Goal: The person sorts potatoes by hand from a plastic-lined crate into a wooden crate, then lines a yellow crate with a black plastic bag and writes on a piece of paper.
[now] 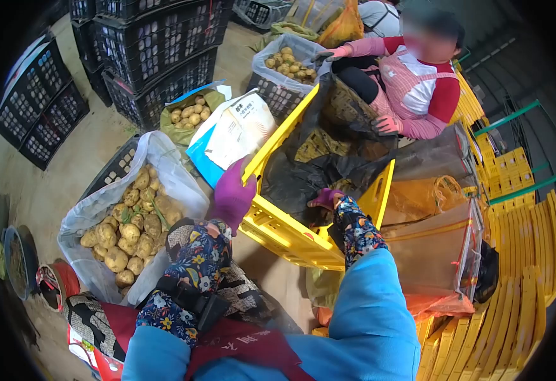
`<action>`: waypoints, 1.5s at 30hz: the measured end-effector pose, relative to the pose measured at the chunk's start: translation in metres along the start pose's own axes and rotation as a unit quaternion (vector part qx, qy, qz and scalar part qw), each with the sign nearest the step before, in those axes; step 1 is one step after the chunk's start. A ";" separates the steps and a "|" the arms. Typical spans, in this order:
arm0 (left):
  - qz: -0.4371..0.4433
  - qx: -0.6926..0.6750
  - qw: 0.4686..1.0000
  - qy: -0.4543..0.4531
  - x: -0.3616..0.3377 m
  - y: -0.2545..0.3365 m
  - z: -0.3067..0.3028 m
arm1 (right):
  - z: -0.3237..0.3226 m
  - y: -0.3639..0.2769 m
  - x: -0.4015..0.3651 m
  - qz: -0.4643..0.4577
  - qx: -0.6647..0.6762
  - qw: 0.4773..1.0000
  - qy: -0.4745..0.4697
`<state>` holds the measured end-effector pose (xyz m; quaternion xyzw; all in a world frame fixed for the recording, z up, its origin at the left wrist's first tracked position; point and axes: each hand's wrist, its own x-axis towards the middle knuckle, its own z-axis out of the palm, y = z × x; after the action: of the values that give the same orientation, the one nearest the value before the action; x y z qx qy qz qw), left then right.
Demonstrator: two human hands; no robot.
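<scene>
My left hand (pixel 233 197), in a purple glove, grips the near-left rim of a tilted yellow plastic crate (pixel 278 232). A black plastic liner (pixel 319 165) fills the crate. My right hand (pixel 326 198), also gloved in purple, reaches down inside the crate onto the liner; what its fingers hold is hidden. Both forearms wear floral sleeve covers over blue sleeves.
A lined crate of potatoes (pixel 132 222) sits at my left. Another person (pixel 411 82) in a pink apron sits across, beside a second crate of potatoes (pixel 288 63). Stacked black crates (pixel 157 44) stand behind, yellow crates (pixel 513 305) at right, and orange bags (pixel 436 247) lie near the crate.
</scene>
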<state>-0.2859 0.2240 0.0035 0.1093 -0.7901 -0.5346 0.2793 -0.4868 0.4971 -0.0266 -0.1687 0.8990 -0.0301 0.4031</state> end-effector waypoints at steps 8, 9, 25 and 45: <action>0.202 0.243 0.949 -0.020 0.012 0.047 -0.011 | -0.047 -0.113 -0.102 -0.272 -0.137 0.938 0.167; 0.237 0.234 0.941 -0.061 0.010 0.049 -0.011 | -0.044 -0.133 -0.121 -0.316 -0.130 0.924 0.172; 0.250 0.178 0.947 -0.093 0.009 0.027 -0.073 | 0.021 -0.018 -0.150 -0.136 -0.165 0.948 0.234; 0.219 0.325 0.916 -0.088 -0.006 0.031 -0.071 | 0.232 0.048 -0.249 0.028 0.166 0.797 0.580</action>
<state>-0.2377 0.1840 0.0484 -0.0294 -0.9458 -0.1816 0.2675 -0.1759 0.6425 -0.0142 -0.0250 0.9501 -0.2594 -0.1716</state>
